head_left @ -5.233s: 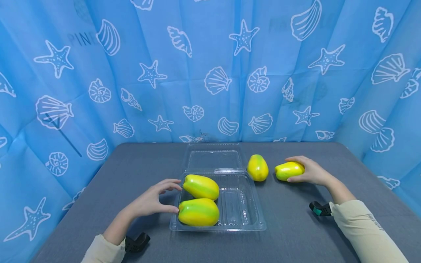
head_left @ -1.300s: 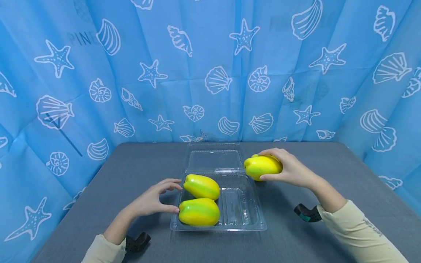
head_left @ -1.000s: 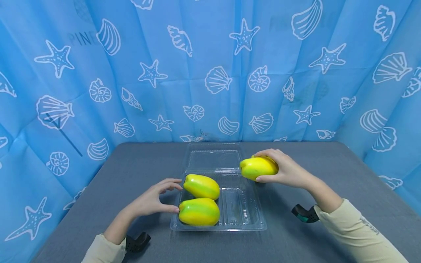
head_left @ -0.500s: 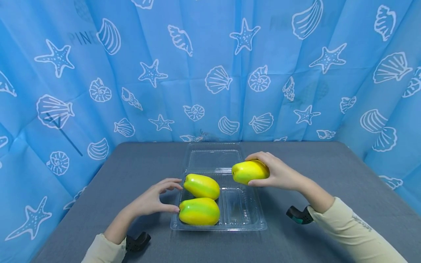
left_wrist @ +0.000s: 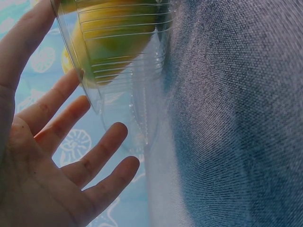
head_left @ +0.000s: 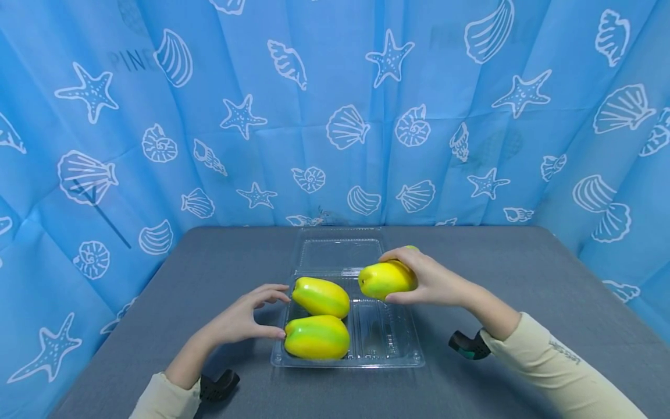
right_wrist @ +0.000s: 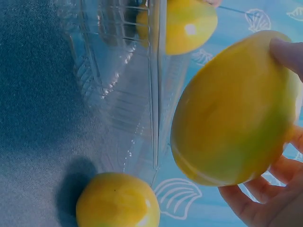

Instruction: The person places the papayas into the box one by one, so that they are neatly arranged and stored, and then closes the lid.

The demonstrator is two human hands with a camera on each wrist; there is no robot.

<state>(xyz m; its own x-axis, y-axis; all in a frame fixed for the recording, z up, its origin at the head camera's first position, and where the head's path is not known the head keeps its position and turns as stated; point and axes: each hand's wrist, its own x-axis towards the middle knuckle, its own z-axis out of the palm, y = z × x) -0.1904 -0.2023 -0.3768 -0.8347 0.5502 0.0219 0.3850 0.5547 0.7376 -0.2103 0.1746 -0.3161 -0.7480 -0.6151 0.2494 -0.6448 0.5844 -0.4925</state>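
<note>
My right hand (head_left: 437, 283) holds a yellow-green papaya (head_left: 384, 280) over the right side of a clear plastic clamshell box (head_left: 361, 365). In the right wrist view, the fingers and thumb curve round the held papaya (right_wrist: 232, 113), apart from the box wall. Two papayas lie side by side in the left half of the box: the rear papaya (head_left: 321, 297) and the front papaya (head_left: 317, 337). My left hand (head_left: 241, 316) rests at the box's left edge, fingers spread. In the left wrist view, fingertips (left_wrist: 78, 75) touch the rim.
Another papaya (right_wrist: 117, 201) sits on the table beyond the box's right side, mostly hidden behind my right hand in the head view. The box's lid (head_left: 341, 253) lies folded back. A blue shell-patterned curtain (head_left: 335, 128) hangs behind the grey table (head_left: 492, 256).
My right hand has lifted the papaya from the table's right side and carried it left, past the other papaya, to above the box. My left hand has stayed in place.
</note>
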